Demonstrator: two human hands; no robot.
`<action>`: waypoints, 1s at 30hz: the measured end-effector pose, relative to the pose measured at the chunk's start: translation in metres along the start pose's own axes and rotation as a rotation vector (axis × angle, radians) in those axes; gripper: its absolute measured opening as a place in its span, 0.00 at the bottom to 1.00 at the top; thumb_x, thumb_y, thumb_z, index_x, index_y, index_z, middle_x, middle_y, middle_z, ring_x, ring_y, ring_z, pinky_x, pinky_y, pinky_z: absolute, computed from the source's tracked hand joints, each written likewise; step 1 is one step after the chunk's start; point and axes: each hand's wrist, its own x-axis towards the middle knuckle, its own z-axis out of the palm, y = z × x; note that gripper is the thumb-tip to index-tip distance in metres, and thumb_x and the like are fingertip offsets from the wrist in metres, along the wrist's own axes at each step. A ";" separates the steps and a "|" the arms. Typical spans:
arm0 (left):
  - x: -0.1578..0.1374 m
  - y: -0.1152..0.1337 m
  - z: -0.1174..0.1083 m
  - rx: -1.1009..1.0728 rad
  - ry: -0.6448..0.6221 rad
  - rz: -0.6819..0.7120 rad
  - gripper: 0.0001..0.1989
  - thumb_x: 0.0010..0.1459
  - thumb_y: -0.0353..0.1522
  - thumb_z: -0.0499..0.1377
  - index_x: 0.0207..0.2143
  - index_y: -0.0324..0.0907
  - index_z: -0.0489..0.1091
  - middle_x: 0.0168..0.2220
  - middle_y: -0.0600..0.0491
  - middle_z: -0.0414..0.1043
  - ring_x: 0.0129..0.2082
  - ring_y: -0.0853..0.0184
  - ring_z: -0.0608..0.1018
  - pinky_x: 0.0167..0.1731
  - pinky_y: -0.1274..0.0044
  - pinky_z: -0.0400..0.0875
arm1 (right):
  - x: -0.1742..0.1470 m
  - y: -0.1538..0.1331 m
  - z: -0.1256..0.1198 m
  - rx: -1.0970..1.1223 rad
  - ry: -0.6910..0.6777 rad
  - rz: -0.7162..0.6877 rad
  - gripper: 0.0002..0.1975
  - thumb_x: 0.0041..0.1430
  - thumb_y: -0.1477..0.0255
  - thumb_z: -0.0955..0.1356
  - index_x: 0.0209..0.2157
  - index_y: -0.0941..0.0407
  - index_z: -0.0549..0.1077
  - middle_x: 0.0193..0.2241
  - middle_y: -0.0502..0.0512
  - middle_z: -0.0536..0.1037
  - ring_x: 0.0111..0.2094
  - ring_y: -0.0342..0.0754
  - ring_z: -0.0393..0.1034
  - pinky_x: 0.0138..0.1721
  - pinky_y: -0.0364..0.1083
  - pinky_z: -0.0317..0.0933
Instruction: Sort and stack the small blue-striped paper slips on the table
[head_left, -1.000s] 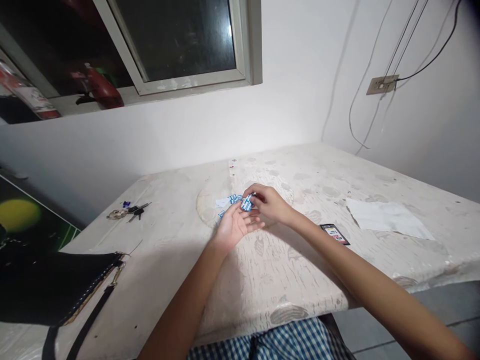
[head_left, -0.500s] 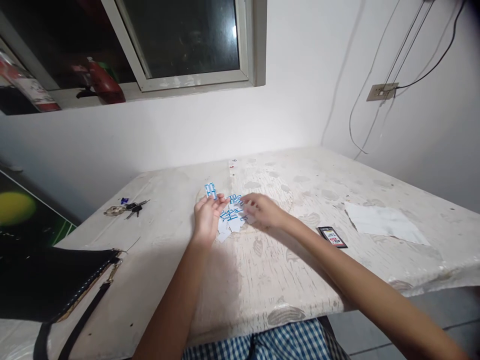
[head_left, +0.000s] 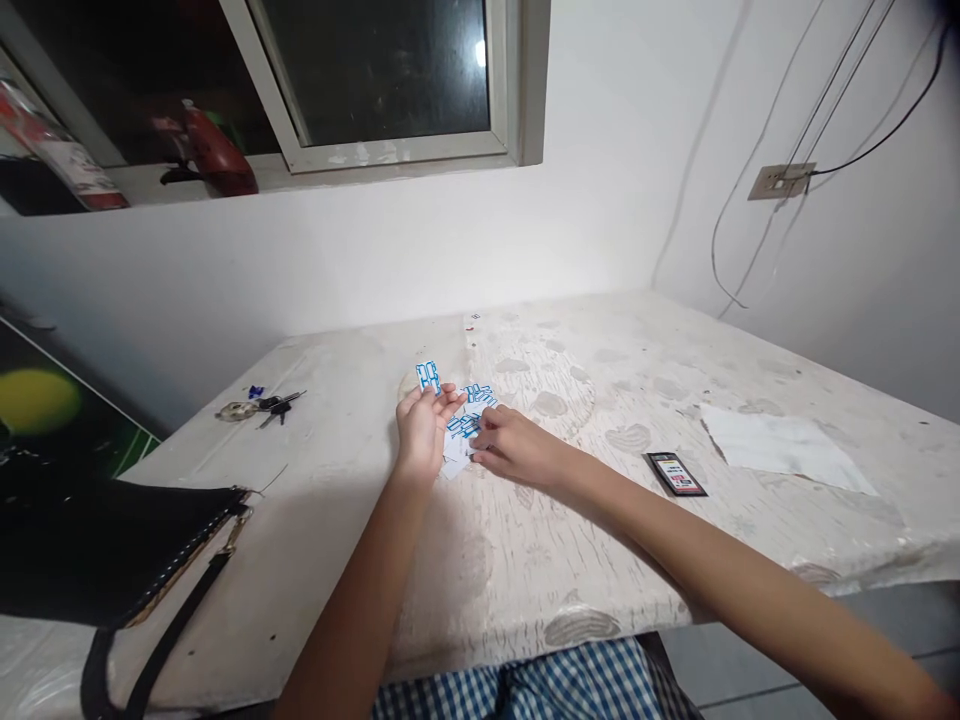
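Note:
My left hand (head_left: pixel 425 425) is closed around a small white card with blue printed outlines (head_left: pixel 428 376), held upright above the table between thumb and fingers. Just right of it lies a loose pile of similar blue-and-white paper pieces (head_left: pixel 463 426), some showing plain white. At the pile's right side my right hand (head_left: pixel 512 445) reaches in with curled fingers, the fingertips touching the pieces. Whether a piece is pinched in those fingers is hidden.
A black card-like packet (head_left: pixel 676 474) and a torn white sheet (head_left: pixel 784 450) lie to the right. Keys (head_left: pixel 275 406) and a black bag (head_left: pixel 112 550) with a strap are at left. The table (head_left: pixel 525 560) has a patterned plastic cover and meets the wall at the back.
My right hand has moved down and a little left onto the pile, its fingers curling more. My left hand keeps its card. The whole view has shifted slightly.

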 end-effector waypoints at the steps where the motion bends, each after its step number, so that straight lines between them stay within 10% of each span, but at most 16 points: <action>1: 0.000 0.000 0.000 0.006 -0.004 -0.004 0.07 0.55 0.21 0.48 0.26 0.34 0.62 0.23 0.49 0.68 0.22 0.72 0.74 0.37 0.71 0.73 | 0.000 -0.001 0.000 -0.002 0.013 -0.005 0.12 0.60 0.72 0.61 0.27 0.60 0.72 0.31 0.58 0.67 0.34 0.47 0.60 0.38 0.46 0.55; 10: 0.001 -0.008 -0.003 0.170 -0.106 -0.031 0.07 0.56 0.23 0.48 0.26 0.34 0.62 0.24 0.51 0.69 0.22 0.73 0.74 0.36 0.72 0.72 | 0.006 0.018 -0.014 0.550 0.304 0.452 0.10 0.59 0.74 0.58 0.25 0.58 0.65 0.17 0.48 0.66 0.19 0.41 0.61 0.24 0.42 0.55; 17: -0.014 -0.025 0.002 0.449 -0.466 -0.299 0.05 0.56 0.28 0.51 0.32 0.35 0.64 0.25 0.51 0.69 0.20 0.71 0.74 0.33 0.70 0.72 | 0.006 0.026 -0.039 1.118 0.477 0.636 0.05 0.54 0.72 0.64 0.26 0.59 0.66 0.15 0.48 0.68 0.15 0.41 0.63 0.21 0.42 0.61; 30: -0.028 -0.026 0.009 0.368 -0.683 -0.259 0.15 0.56 0.37 0.54 0.42 0.36 0.64 0.38 0.44 0.71 0.34 0.65 0.77 0.45 0.66 0.67 | 0.004 0.028 -0.028 0.617 0.653 0.547 0.07 0.54 0.70 0.62 0.29 0.58 0.68 0.22 0.51 0.70 0.21 0.42 0.64 0.21 0.41 0.59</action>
